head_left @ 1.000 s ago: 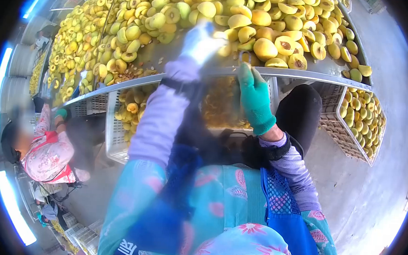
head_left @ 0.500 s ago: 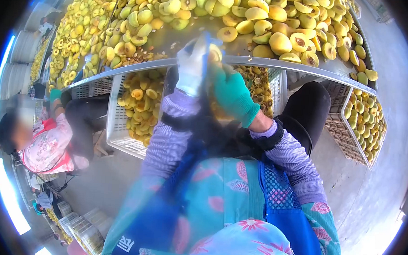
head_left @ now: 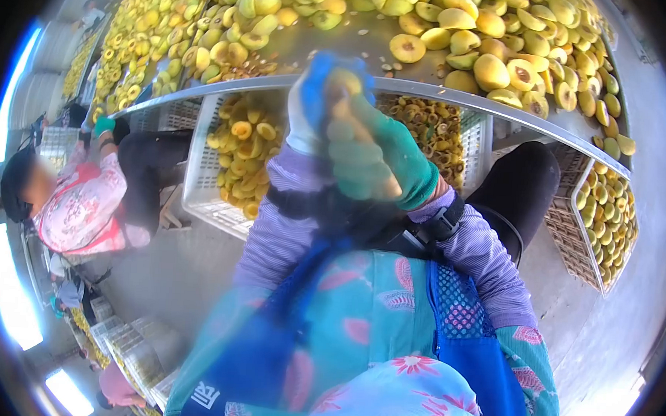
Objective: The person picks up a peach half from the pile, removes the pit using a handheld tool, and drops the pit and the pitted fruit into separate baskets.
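My left hand [head_left: 310,109], in a white glove with blue at the tips, was up in front of me with its fingers [head_left: 321,68] closed round a yellow peach [head_left: 345,83], which sat just under the metal edge of the table [head_left: 459,99] and level with it. My right hand [head_left: 377,159], in a green glove, was pressed against the left from below and to the side, its fingers [head_left: 349,145] curled tight and touching the peach; the blur kept me from telling whether they gripped anything of their own. Both hands were smeared by motion, so I could not make out the fruit's cut face. Above them the table was covered with halved peaches [head_left: 498,70], most lying hollow side up. Under its edge stood a white crate [head_left: 198,193] of peach halves on my left, a second crate [head_left: 474,151] of darker stones and scraps right behind my hands, and a third crate [head_left: 572,243] of halves well off to my right. My striped purple sleeves [head_left: 279,228] ran down to a flowered apron [head_left: 387,316], and near its lower hem was one white printed mark [head_left: 204,403], too warped to read. A co-worker [head_left: 84,210] in a pink flowered top sat far to my left, one green-gloved hand [head_left: 104,125] raised to the table edge.
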A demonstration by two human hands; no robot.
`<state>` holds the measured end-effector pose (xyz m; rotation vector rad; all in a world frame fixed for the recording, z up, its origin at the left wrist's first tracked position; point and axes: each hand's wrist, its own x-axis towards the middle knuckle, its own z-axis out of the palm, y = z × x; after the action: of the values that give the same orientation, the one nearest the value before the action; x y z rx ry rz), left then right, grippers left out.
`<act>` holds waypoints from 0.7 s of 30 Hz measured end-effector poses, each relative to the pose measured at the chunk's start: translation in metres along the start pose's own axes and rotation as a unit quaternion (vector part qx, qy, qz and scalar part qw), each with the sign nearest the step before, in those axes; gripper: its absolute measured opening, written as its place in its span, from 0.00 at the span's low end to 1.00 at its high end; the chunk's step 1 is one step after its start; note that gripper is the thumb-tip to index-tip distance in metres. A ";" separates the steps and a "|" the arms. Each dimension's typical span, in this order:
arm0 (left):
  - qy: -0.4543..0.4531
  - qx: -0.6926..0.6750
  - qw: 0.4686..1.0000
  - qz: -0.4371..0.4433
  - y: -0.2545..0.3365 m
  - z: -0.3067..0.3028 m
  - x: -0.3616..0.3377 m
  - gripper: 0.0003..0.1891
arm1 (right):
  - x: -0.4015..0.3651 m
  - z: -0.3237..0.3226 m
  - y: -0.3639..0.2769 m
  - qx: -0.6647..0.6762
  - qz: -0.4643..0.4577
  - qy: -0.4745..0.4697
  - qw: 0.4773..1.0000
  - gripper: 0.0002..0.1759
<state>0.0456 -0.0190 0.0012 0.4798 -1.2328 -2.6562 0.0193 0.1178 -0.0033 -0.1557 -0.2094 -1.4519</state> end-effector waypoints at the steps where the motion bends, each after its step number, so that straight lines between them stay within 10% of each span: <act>1: 0.009 -0.053 0.998 -0.021 0.003 -0.004 -0.005 0.20 | 0.004 0.003 0.004 0.008 0.017 -0.029 0.999 0.23; 2: 0.010 -0.071 0.997 -0.018 -0.004 -0.021 -0.006 0.16 | 0.005 0.008 0.009 0.003 0.012 -0.020 1.000 0.23; 3: 0.010 0.358 0.910 0.209 0.011 -0.017 -0.025 0.13 | 0.003 0.016 0.013 -0.006 0.004 -0.010 1.000 0.22; 4: 0.001 0.698 0.605 0.384 0.034 -0.017 -0.042 0.10 | -0.003 0.020 0.011 -0.019 -0.009 0.002 1.000 0.22; 7: 0.199 0.615 0.757 0.096 0.073 -0.096 -0.028 0.22 | -0.055 -0.055 -0.015 -0.006 -0.097 0.156 0.983 0.19; 9: 0.241 0.738 0.621 0.108 0.081 -0.073 0.002 0.26 | -0.069 -0.094 -0.004 0.002 -0.159 0.226 0.961 0.17; 11: 0.160 0.696 0.697 0.066 0.070 0.032 0.027 0.29 | -0.077 -0.083 0.001 -0.070 -0.222 0.300 0.925 0.15; 15: -0.020 0.834 0.540 0.108 -0.019 0.060 0.135 0.29 | -0.052 -0.047 -0.007 -0.271 -0.412 0.422 0.761 0.11; 18: -0.059 0.789 0.608 0.066 -0.023 0.060 0.150 0.27 | -0.068 -0.016 -0.024 -0.399 -0.380 0.480 0.682 0.10; 21: -0.049 0.550 0.829 0.093 -0.007 0.035 0.116 0.20 | -0.047 -0.013 -0.031 -0.623 -0.467 0.430 0.457 0.12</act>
<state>-0.0752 -0.0230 -0.0082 0.3032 -2.6017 -1.5609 -0.0154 0.1564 -0.0276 -0.5083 2.0225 -2.2799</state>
